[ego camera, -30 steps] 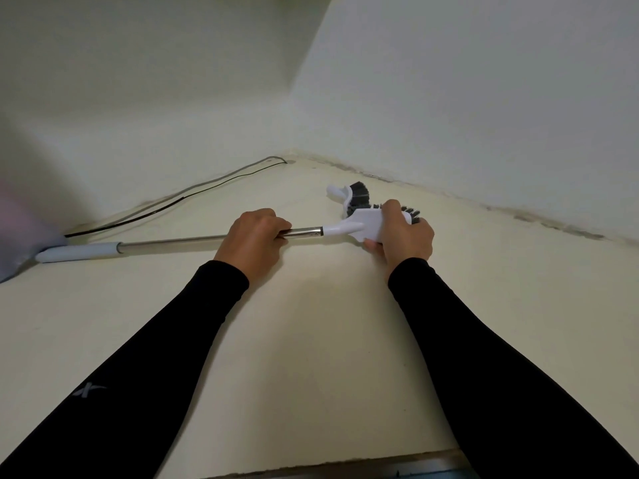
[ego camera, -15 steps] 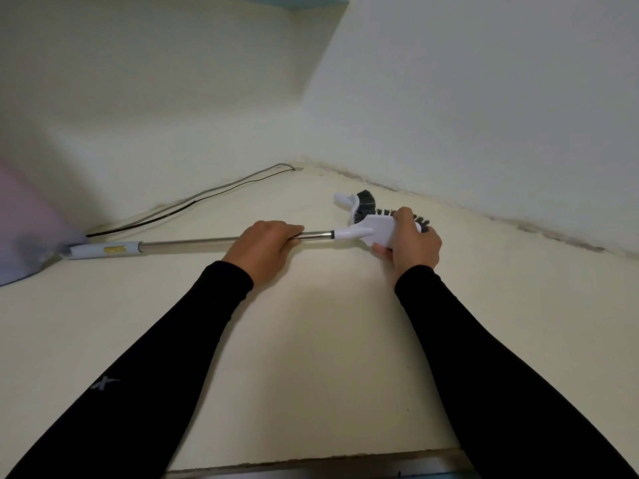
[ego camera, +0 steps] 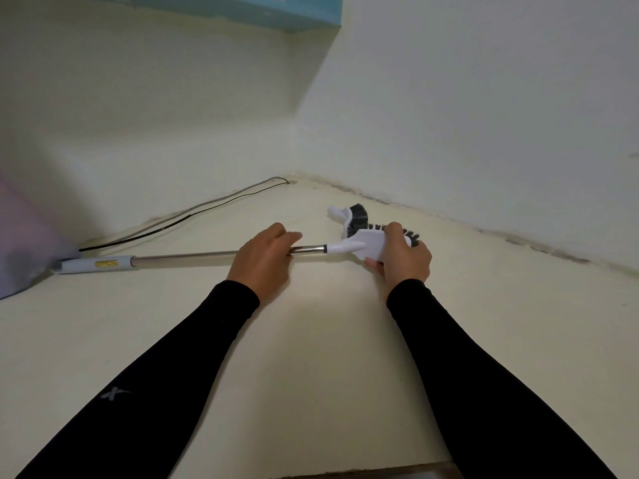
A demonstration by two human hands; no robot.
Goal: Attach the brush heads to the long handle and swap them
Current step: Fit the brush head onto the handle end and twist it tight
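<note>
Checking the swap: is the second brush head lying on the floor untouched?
Yes, the second brush head lies on the floor behind the held one, with neither hand touching it.

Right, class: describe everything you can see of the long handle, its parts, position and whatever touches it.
The long handle is a thin, shiny metal-looking tube lying almost level across the pale floor. Its far left end carries a pale grey grip sleeve with a small yellow mark. The left hand grips the tube near its right end, where a white brush head, held by the right hand, sits on its tip.
</note>
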